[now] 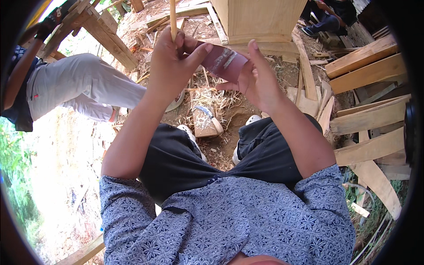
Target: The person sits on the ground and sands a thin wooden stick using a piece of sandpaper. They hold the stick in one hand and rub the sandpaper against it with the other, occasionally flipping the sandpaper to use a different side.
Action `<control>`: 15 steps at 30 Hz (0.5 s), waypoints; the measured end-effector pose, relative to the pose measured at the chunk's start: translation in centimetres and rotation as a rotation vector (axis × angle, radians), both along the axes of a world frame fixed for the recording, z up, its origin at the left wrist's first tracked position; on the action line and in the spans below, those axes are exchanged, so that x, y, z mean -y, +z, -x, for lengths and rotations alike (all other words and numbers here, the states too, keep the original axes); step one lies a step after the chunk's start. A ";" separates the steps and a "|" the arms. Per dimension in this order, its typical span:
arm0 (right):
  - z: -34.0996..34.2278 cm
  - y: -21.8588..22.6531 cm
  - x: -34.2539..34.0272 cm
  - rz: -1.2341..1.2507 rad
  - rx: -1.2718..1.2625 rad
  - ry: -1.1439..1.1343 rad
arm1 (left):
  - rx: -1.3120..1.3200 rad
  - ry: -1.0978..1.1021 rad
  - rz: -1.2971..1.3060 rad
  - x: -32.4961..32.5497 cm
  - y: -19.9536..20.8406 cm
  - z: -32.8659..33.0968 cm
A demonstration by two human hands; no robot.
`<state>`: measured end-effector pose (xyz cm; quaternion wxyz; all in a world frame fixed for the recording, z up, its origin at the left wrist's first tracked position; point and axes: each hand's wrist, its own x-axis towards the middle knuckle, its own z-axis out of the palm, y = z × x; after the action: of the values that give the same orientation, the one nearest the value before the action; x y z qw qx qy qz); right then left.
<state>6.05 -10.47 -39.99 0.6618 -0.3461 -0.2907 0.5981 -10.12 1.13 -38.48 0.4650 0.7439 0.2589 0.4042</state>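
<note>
Slim pale stick (172,15) stands in left hand (170,62), grip closed round it, thumb pinning reddish-brown, white-smeared sandpaper (223,64). Right hand (261,86): grip loose, thumb raised, at paper's right end. Judgement: shaping looks mostly done, smoothing probably remains. Curved knife (216,125) lies among curly shavings (212,96).

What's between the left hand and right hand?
In the head view, a reddish-brown sheet with pale patches spans from the left hand to the right hand.

No legible lettering or numbers, apparently.
</note>
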 end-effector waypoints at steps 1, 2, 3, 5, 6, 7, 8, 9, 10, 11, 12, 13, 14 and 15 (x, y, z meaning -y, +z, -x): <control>0.3 0.1 -0.1 0.061 0.051 -0.052 | -0.010 0.019 -0.016 0.0 0.2 0.2; 0.2 0.0 -0.2 0.073 0.189 -0.035 | -0.018 0.037 -0.031 0.0 0.4 0.3; -0.2 -0.3 -0.4 0.086 0.327 -0.018 | -0.010 0.024 -0.013 0.0 0.4 0.4; -0.5 -1.1 -0.7 0.088 0.495 -0.025 | 0.007 -0.005 0.024 0.2 0.5 0.4; -0.6 -1.7 -0.8 0.077 0.526 -0.049 | 0.013 0.001 0.006 0.2 0.6 0.4; -0.7 -2.1 -0.8 0.066 0.558 -0.073 | 0.019 0.007 -0.012 0.2 0.8 0.4; -0.7 -2.1 -0.8 0.028 0.559 -0.045 | 0.024 0.019 -0.031 0.2 0.8 0.5; -0.8 -2.0 -0.7 -0.011 0.560 -0.016 | 0.030 0.017 -0.014 0.1 0.8 0.6; -0.9 -1.8 -0.7 -0.049 0.560 0.013 | 0.036 0.015 0.003 -0.1 0.8 0.6; -1.0 -1.6 -0.6 -0.062 0.557 0.036 | 0.043 0.015 0.022 -0.2 0.9 0.7; -1.3 -1.2 -0.4 -0.075 0.552 0.059 | 0.021 0.024 0.050 0.0 1.2 0.8; -1.4 -0.9 -0.4 -0.089 0.548 0.083 | -0.001 0.033 0.078 0.2 1.8 0.8; -1.2 -0.7 -0.3 -0.082 0.477 0.078 | -0.026 0.041 0.103 0.3 2.2 0.8; -1.0 -0.4 -0.2 -0.075 0.407 0.074 | 0.014 0.029 0.109 0.2 2.1 0.8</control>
<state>7.08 -10.31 -40.40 0.5796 -0.4238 -0.4529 0.5286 -10.94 0.90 -36.42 0.5007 0.7108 0.2878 0.4014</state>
